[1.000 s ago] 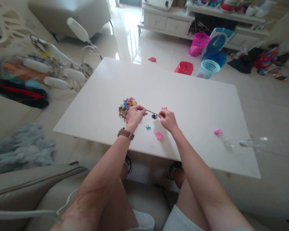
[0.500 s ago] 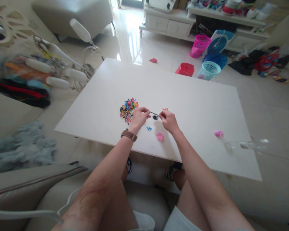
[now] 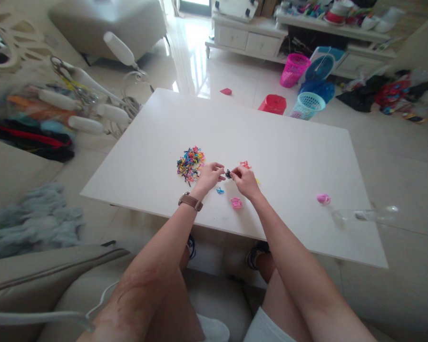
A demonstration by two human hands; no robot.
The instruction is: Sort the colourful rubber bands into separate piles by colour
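Hands, left hand (image 3: 209, 175) and right hand (image 3: 245, 182), both pinch one black tangle (image 3: 228, 174) beside one coloured pile (image 3: 189, 162).

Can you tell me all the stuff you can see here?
table: one, white, in the middle
band pile: one, many colours, table, left of centre
black bundle: one, black, pinched just over the table
blue bit: one, blue, table, just below the black bundle
pink bundles: two, pink, table, one beside the blue bit, other far right
clear bottle: one, see-through, lying at table's right edge
baskets: two, pink and turquoise, floor behind table
watch: one, brown strap, left wrist
left hand: one, bare, pinching black bundle
right hand: one, bare, pinching black bundle
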